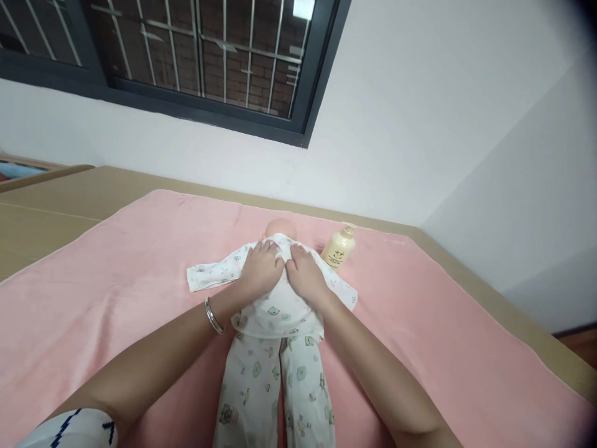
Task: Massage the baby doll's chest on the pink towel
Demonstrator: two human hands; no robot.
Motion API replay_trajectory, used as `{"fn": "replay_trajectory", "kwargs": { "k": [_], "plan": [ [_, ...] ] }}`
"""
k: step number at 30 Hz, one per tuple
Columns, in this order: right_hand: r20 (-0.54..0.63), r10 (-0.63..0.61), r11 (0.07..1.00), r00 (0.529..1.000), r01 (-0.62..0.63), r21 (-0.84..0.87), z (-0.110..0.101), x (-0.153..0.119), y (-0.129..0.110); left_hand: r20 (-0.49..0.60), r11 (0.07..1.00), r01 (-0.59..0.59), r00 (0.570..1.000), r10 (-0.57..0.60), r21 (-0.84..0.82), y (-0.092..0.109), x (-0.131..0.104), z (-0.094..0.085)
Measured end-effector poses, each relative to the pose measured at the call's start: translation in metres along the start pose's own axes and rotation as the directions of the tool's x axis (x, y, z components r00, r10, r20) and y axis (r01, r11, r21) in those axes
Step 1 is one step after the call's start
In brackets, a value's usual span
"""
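A baby doll (281,228) lies on a pink blanket (153,267), its head at the far end and its face not showing. It wears a white printed top (275,311) and matching white trousers (254,373). My left hand (262,269) rests flat on the left side of the doll's chest, fingers stretched toward the head. On the right side of the chest lies my right hand (305,271), also flat with its fingers extended. Both palms press on the cloth, and the thumbs nearly meet. A silver bangle (213,316) circles my left wrist.
A cream pump bottle (339,246) stands on the blanket just right of the doll's shoulder. The blanket covers a wooden surface (125,186) set against a white wall (373,143). Above it is a dark-framed window (200,102) with bars behind the glass.
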State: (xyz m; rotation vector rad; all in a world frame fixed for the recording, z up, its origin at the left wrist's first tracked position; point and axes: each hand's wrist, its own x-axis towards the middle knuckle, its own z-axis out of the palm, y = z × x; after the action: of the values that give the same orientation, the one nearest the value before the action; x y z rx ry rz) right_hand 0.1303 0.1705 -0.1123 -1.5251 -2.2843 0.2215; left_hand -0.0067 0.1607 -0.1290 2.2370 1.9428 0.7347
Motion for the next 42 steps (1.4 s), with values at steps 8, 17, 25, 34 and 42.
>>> {"fn": "replay_trajectory", "kwargs": {
  "k": [8,17,25,34,42],
  "plan": [
    [0.002,-0.023,0.999,1.0,0.022,0.037,0.004,0.0,0.0,-0.024,0.998,0.057,0.998,-0.058,-0.039,-0.012,0.011,0.01],
    [-0.047,-0.036,0.996,0.998,0.039,0.076,0.011,0.013,0.022,-0.085,0.988,0.032,0.996,-0.019,0.153,0.01,-0.01,0.004],
    [0.077,-0.088,0.996,0.993,0.09,-0.024,-0.007,-0.001,0.002,-0.056,0.994,-0.065,0.996,0.071,0.091,0.002,-0.002,0.001],
    [0.092,-0.102,0.994,0.991,0.099,0.037,-0.016,-0.002,-0.004,-0.011,0.998,-0.056,0.998,0.057,0.027,0.003,-0.001,0.0],
    [0.037,-0.004,1.0,0.999,0.005,-0.024,-0.001,-0.003,-0.004,0.057,0.995,-0.091,0.994,0.093,-0.04,-0.006,0.007,-0.008]
  ]
}}
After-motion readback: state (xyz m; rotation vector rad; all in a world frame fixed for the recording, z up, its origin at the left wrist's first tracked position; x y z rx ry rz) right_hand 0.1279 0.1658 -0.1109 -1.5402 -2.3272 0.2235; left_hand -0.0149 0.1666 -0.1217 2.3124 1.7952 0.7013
